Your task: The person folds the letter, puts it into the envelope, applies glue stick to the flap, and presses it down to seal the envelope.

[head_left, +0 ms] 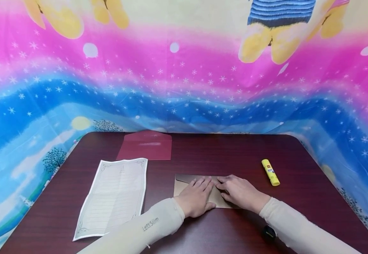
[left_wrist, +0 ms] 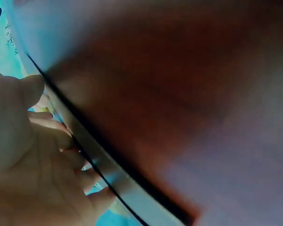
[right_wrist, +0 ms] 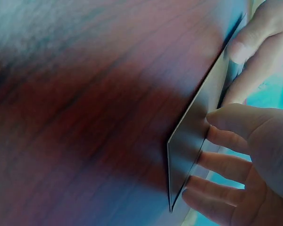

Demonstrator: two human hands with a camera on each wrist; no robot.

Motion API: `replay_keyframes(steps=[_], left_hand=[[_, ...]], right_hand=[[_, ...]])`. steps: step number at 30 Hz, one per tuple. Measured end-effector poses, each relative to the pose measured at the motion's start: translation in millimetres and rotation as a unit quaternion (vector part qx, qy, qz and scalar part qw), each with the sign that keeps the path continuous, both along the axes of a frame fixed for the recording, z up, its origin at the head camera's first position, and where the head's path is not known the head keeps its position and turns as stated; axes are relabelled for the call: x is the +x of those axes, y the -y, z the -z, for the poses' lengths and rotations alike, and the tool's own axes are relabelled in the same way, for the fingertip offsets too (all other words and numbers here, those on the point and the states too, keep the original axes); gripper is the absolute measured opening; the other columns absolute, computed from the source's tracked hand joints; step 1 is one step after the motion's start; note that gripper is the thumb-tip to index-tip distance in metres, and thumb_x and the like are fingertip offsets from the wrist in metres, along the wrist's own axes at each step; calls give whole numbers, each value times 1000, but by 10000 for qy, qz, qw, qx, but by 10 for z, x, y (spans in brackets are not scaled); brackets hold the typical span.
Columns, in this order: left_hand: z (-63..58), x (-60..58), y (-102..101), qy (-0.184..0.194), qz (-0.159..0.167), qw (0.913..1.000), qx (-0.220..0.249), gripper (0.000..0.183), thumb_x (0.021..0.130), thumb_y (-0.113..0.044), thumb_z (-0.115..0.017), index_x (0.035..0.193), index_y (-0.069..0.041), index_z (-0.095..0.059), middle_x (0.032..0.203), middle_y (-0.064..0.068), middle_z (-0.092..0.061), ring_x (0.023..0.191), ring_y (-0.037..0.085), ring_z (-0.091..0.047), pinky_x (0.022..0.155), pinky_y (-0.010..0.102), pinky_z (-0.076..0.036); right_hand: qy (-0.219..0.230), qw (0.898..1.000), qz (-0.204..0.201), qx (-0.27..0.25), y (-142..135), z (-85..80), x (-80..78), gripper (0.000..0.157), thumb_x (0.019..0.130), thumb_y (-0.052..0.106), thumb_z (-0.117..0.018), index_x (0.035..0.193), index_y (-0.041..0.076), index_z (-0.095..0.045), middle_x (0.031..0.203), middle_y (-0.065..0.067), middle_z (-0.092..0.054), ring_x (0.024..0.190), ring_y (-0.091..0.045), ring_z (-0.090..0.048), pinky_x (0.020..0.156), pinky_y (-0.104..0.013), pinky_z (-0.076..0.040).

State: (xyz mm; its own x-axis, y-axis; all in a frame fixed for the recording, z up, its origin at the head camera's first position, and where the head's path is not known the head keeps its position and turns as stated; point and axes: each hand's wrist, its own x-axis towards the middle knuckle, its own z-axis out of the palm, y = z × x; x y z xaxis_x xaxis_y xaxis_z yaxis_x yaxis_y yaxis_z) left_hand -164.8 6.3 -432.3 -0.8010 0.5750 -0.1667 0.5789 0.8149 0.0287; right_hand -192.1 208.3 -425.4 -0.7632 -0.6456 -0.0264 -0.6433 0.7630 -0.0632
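A brown paper envelope (head_left: 180, 188) lies on the table in the head view, its darker flap (head_left: 187, 177) folded along the far edge. Flat over its middle, my left hand (head_left: 196, 197) presses with extended fingers near the flap. Beside it, my right hand (head_left: 241, 191) rests its fingers on the envelope's right part, thumb lower down, hiding much of that side. From the right wrist, the envelope (right_wrist: 198, 120) appears as a thin sheet with the right fingers (right_wrist: 224, 165) along its surface. The left wrist view shows the envelope's edge beside the left palm (left_wrist: 42, 169).
On the left lies a creased, lined letter sheet (head_left: 115, 194) with an ornamental border. Behind it is a dark red envelope (head_left: 149, 148) with its flap raised. A yellow glue stick (head_left: 270, 173) lies to the right. A printed cloth (head_left: 184, 95) hangs behind the table.
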Motion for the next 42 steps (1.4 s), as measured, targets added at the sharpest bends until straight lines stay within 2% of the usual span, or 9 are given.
replay_keyframes(steps=[4, 9, 13, 17, 21, 26, 34, 42], left_hand=[[-16, -15, 0, 202, -28, 9998, 22, 75, 102, -63, -38, 160, -16, -31, 168, -1, -27, 156, 17, -27, 126, 37, -27], [-55, -10, 55, 280, 26, 9996, -12, 78, 101, -68, -33, 161, -18, -28, 169, -3, -25, 157, 16, -24, 127, 35, -25], [-73, -21, 143, 381, 38, 9993, -8, 79, 101, -67, -35, 161, -17, -27, 169, -3, -24, 157, 15, -22, 127, 34, -24], [-97, -44, 265, 644, -57, 9978, 116, 79, 101, -66, -38, 161, -16, -26, 169, -2, -24, 158, 15, -20, 127, 34, -23], [-146, -54, 416, 818, -115, 9962, 286, 78, 101, -62, -41, 160, -13, -28, 168, 2, -26, 157, 18, -24, 127, 34, -24], [-168, -46, 614, 910, -183, 9946, 465, 74, 103, -52, -47, 158, -6, -31, 167, 9, -30, 156, 24, -27, 126, 39, -27], [-145, -14, 702, 725, -187, 9967, 302, 69, 102, -37, -56, 157, -4, -33, 166, 10, -31, 154, 26, -30, 122, 44, -34], [-100, -12, 703, 681, -228, 9971, 265, 68, 102, -37, -57, 158, -7, -32, 167, 7, -29, 155, 24, -29, 123, 45, -33]], right_hand=[[186, 9996, 186, -93, -7, -5, 12, 36, 92, 20, -73, 126, 11, -72, 139, -16, -64, 120, -34, -63, 89, -49, -58], [353, 9986, 360, -162, -16, -13, 20, 36, 91, 21, -74, 126, 12, -72, 140, -15, -63, 122, -35, -62, 85, -50, -59], [380, 9983, 410, -191, -16, -26, 24, 36, 91, 21, -74, 126, 12, -72, 140, -14, -64, 123, -34, -61, 83, -49, -59], [338, 9984, 402, -204, 5, -52, 21, 35, 92, 21, -74, 126, 12, -72, 140, -13, -64, 124, -33, -61, 82, -47, -59], [393, 9981, 432, -177, 31, -66, 13, 37, 92, 21, -74, 128, 13, -71, 142, -13, -62, 125, -34, -60, 80, -46, -60], [470, 9977, 449, -188, 28, -70, 13, 38, 92, 21, -73, 130, 13, -70, 143, -14, -62, 127, -35, -60, 82, -47, -60], [570, 9972, 390, -286, 10, -81, 31, 38, 92, 19, -73, 129, 9, -70, 142, -17, -61, 128, -38, -59, 87, -51, -58], [162, 9984, 404, -363, 91, -49, 25, 33, 92, 34, -72, 115, 11, -77, 127, -14, -71, 112, -31, -69, 85, -49, -59]])
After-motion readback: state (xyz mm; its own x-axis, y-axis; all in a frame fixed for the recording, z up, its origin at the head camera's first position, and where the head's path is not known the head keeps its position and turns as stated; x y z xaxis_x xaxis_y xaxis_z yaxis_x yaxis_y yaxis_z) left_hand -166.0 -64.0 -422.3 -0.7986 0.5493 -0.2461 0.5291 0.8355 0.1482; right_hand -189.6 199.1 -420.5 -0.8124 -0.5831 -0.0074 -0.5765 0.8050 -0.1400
